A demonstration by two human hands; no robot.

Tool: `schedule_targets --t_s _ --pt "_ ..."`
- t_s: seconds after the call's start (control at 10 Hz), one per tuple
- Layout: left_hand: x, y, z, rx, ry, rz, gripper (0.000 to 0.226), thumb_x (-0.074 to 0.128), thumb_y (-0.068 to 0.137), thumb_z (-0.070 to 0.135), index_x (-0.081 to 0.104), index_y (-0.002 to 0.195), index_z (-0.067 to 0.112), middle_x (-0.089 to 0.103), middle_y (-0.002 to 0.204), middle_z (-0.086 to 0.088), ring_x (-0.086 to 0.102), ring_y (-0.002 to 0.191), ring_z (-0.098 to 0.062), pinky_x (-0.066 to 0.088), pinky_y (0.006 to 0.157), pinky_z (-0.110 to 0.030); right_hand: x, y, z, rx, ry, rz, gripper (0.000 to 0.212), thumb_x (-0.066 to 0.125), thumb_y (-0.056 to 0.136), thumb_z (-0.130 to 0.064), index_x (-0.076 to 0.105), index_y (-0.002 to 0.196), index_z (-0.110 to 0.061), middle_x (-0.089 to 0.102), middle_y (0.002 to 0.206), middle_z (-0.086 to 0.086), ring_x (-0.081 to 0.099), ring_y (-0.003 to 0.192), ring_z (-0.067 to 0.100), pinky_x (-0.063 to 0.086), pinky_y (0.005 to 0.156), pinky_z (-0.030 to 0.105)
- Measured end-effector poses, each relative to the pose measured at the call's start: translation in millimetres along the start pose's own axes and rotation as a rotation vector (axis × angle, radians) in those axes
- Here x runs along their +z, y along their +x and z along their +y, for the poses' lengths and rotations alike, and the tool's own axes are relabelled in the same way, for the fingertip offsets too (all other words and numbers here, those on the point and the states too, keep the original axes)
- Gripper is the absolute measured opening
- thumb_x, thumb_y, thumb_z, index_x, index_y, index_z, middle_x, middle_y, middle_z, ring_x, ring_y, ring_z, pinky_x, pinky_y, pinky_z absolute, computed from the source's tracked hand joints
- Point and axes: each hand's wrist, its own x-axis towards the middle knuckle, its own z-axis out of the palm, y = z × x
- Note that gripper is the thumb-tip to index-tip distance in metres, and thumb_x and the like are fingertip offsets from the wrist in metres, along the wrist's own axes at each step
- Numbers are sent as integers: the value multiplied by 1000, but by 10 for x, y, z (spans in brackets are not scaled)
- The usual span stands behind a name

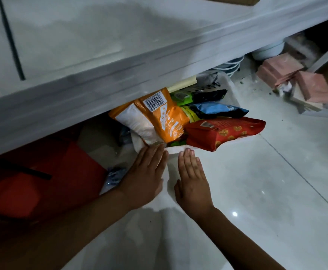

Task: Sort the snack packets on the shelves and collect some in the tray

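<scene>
A clear plastic tray (229, 85) sits on the white floor, half under a white shelf edge (120, 75). It holds several snack packets: an orange one (165, 117), a red one (223, 131), a blue one (215, 109) and a green one (180, 97). My left hand (145, 180) and my right hand (193, 182) lie side by side with straight fingers against the tray's near wall (173, 151). Neither hand holds a packet.
A red bag or box (48, 176) lies on the floor at the left under the shelf. Pink packs (283, 71) and stacked white bowls (231, 65) stand at the back right. Glossy white floor tiles (256, 191) spread to the right.
</scene>
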Motion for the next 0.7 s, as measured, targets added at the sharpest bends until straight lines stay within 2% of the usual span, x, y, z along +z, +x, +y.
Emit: schedule_targets --t_s 0.1,0.2,0.3,0.4,0.5,0.6,0.7 --pt "-68 178 -184 -94 -19 -60 64 34 84 28 49 135 -7 52 136 -28 54 121 -43 43 103 -54 16 248 22 -100 -9 -26 76 35 76 -20 31 149 2 28 156 22 23 147 33 19 118 44" --pt "-116 237 -373 -141 3 -59 62 35 82 27 54 131 -6 57 130 -26 57 119 -41 43 102 -52 60 464 63 -197 -51 -35 76 33 74 -18 34 148 0 30 156 20 26 147 31 21 117 45" --pt "-128 294 -512 -222 48 -58 68 48 75 27 51 135 -4 54 135 -24 54 123 -38 41 105 -47 124 654 24 -233 -63 -24 78 35 72 -15 34 149 -1 26 159 17 22 149 27 18 119 44" --pt "-93 390 -726 -328 -4 -58 76 53 83 23 24 150 -1 28 154 -23 27 144 -35 22 117 -43 192 885 -113 -256 -56 -27 83 35 69 -12 30 152 -4 22 161 13 17 150 25 11 122 40" --pt "-9 421 -810 -428 -12 -157 75 43 96 24 -2 154 7 -2 162 -12 -3 150 -27 2 120 -38 208 1000 -204 -248 -61 -66 83 31 69 -11 30 152 -3 21 161 13 16 150 26 8 123 39" --pt "39 446 -703 -489 -36 -137 73 38 99 22 -7 153 7 -9 162 -12 -7 150 -27 2 120 -38 239 1002 -179 -269 -75 -49 81 31 71 -11 28 152 -2 21 161 15 16 150 26 8 123 38" --pt "137 376 -531 -497 -1 31 73 47 92 25 12 153 3 13 160 -17 18 148 -28 21 117 -38 221 899 -153 -233 -65 -33 77 31 76 -17 31 151 -2 26 159 16 21 149 27 14 123 39"
